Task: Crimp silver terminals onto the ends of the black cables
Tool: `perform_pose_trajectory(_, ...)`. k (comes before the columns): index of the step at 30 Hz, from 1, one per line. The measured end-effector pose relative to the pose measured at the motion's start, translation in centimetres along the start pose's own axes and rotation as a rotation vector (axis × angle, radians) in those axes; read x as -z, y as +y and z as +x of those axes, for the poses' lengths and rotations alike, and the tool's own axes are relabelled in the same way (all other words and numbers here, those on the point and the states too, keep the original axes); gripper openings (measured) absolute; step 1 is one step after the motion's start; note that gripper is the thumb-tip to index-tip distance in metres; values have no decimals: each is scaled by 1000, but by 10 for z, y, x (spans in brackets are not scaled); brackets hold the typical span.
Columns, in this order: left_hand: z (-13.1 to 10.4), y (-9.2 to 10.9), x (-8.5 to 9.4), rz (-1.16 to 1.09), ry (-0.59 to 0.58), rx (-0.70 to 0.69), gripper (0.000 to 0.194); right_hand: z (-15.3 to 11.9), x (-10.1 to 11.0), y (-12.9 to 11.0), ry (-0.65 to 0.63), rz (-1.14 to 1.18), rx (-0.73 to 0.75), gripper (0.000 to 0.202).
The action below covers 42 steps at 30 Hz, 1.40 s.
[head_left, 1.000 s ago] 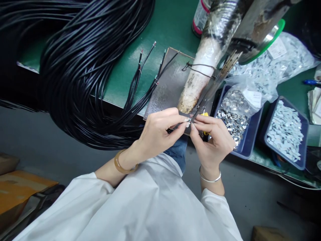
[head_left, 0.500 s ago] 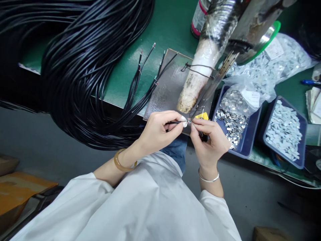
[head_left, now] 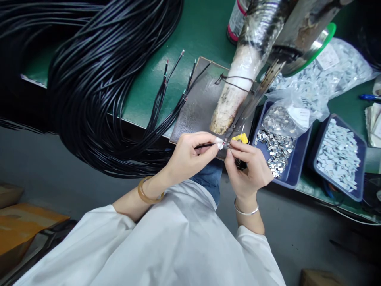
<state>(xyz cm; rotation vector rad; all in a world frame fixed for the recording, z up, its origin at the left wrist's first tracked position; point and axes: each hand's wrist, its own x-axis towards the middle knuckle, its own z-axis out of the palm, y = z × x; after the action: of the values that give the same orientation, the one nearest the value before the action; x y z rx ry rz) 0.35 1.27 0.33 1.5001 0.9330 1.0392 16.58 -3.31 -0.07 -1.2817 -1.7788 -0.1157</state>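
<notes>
So, at far left, a great loop of black cables (head_left: 110, 87) spills over the edge of the green table (head_left: 205, 24), with stripped-looking ends fanning out towards a dark plate (head_left: 196, 115). Here's the left hand (head_left: 190, 155), thumb and forefinger pinched, white coverings on the tips, and there's one black cable (head_left: 204, 146) in that pinch, its end poking out just over the plate's near edge! Above it looms a plastic-wrapped tube (head_left: 238, 79). Right hand (head_left: 251, 167) now: fingers curled, thumb and forefinger nearly together right at the cable's end; whether they grip it, I can't tell. A yellow piece (head_left: 241, 138) sits just beyond. Further right, a blue tray (head_left: 300, 159) of shiny metal bits (head_left: 278, 153), then another tray (head_left: 361, 171) heaped with pale pieces (head_left: 337, 155).
</notes>
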Motion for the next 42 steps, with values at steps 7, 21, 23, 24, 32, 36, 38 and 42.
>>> perform_pose_trajectory(7,3,4,3,107,35,-119,12,3,2,-4,7,-58,51,21)
perform_pose_trajectory(21,-4,4,4,228,8,-158,12,-3,3,-3,-24,-80,104,22)
perform_pose_trajectory(23,-5,6,4,134,-26,-40,11,-4,3,-3,-40,2,13,21)
perform_pose_trajectory(24,-5,7,4,69,-47,32,11,-4,4,-4,-46,53,-45,20)
perform_pose_trajectory(32,-8,8,6,-130,-86,131,9,-12,8,-11,20,180,-72,21)
perform_pose_trajectory(36,-8,4,4,-135,-96,133,12,-13,6,-9,64,151,-50,23)
perform_pose_trajectory(38,-7,3,3,-140,-89,106,13,-12,5,-8,63,81,-62,22)
perform_pose_trajectory(42,-5,1,3,-46,-27,6,14,-8,2,-7,32,-2,-50,22)
